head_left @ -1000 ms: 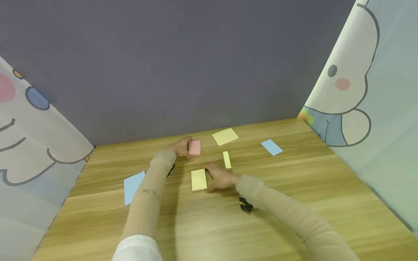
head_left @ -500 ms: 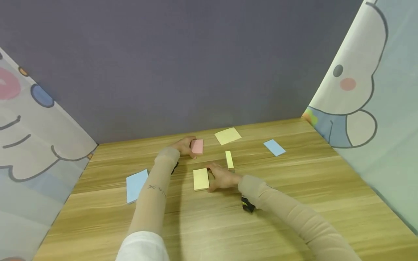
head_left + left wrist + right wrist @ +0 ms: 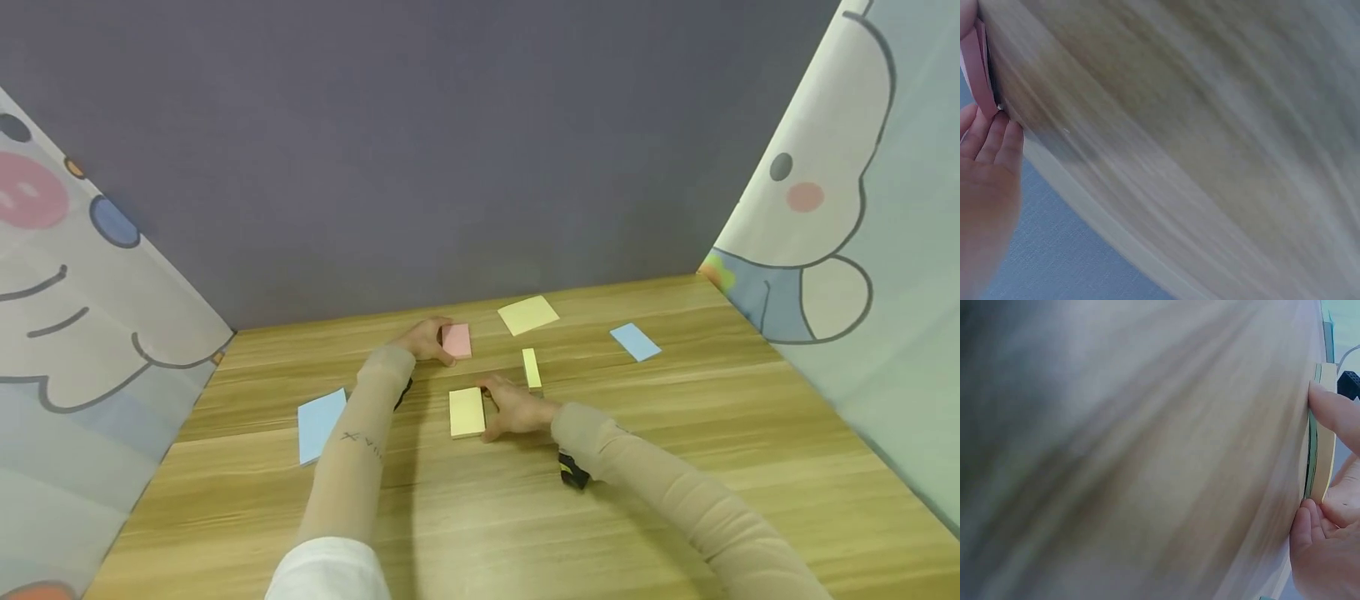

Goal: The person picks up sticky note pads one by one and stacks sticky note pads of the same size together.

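Observation:
My left hand [image 3: 426, 340] pinches a small pink sticky note pad [image 3: 456, 342] at the back of the table. In the left wrist view, fingertips and thumb touch opposite ends of the pink pad [image 3: 977, 65], which is partly cut off by the frame. Closer to me, my right hand [image 3: 517, 410] grips a thick yellow sticky note pad [image 3: 467, 412] from its right side. The right wrist view shows thumb and fingers at two ends of this yellow pad [image 3: 1324, 450], with a thin green layer along its underside. Both pads appear to lie flat on the table.
A narrow yellow sticky note pad [image 3: 531, 368] lies just behind the right hand. Farther back is a larger yellow sheet [image 3: 528, 315], with a blue pad [image 3: 635, 342] to its right. Another blue pad [image 3: 318, 425] lies left, partly behind the left forearm. A grey wall [image 3: 465, 167] borders the wooden table [image 3: 525, 517].
The head view has shifted slightly, so everything sits a little farther right in it. Both hands keep their places on the pink and yellow sticky note pads.

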Demonstrator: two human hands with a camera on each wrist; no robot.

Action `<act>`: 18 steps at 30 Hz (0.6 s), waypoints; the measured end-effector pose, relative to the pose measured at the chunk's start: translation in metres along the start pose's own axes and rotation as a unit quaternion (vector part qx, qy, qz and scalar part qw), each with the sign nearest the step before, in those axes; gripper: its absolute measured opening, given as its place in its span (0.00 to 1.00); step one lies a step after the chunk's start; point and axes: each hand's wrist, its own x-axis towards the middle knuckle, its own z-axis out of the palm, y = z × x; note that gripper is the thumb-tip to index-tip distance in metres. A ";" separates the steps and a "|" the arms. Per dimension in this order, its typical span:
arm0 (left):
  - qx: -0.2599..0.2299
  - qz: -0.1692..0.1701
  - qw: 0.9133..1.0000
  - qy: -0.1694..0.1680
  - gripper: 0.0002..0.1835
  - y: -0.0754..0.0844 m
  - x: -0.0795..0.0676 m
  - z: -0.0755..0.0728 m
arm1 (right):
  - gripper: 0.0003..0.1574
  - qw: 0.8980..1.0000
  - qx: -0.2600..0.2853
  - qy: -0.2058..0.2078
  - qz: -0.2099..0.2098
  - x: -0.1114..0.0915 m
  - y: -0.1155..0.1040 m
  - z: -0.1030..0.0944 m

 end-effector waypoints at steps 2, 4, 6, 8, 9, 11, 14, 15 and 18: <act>0.000 0.001 1.000 0.005 0.49 -0.002 -0.001 0.000 | 0.58 1.000 0.001 0.000 -0.002 0.000 0.000 0.001; -0.005 0.003 1.000 0.009 0.49 -0.004 -0.001 0.001 | 0.58 1.000 -0.002 0.003 -0.002 0.000 -0.001 0.001; -0.009 0.007 1.000 0.014 0.49 -0.005 -0.001 0.002 | 0.58 1.000 -0.004 0.005 -0.003 0.000 -0.001 0.001; -0.014 0.010 1.000 0.018 0.49 -0.007 0.000 0.003 | 0.58 1.000 -0.006 0.005 -0.004 0.000 -0.001 0.000; -0.016 0.012 1.000 0.020 0.49 -0.008 0.000 0.004 | 0.58 1.000 -0.007 0.005 -0.004 0.000 -0.001 0.000; -0.016 0.018 0.999 0.026 0.49 -0.009 0.000 0.004 | 0.58 1.000 -0.008 0.004 -0.006 0.000 0.000 0.000; -0.016 0.029 0.999 0.033 0.49 -0.012 0.000 0.006 | 0.58 1.000 -0.008 0.002 -0.009 0.000 0.000 -0.001; -0.016 0.033 0.999 0.035 0.49 -0.012 0.000 0.006 | 0.58 1.000 -0.008 0.001 -0.009 0.000 0.000 -0.001; -0.010 0.045 0.998 0.042 0.49 -0.013 0.000 0.007 | 0.58 1.000 -0.011 0.001 -0.005 0.000 0.001 -0.001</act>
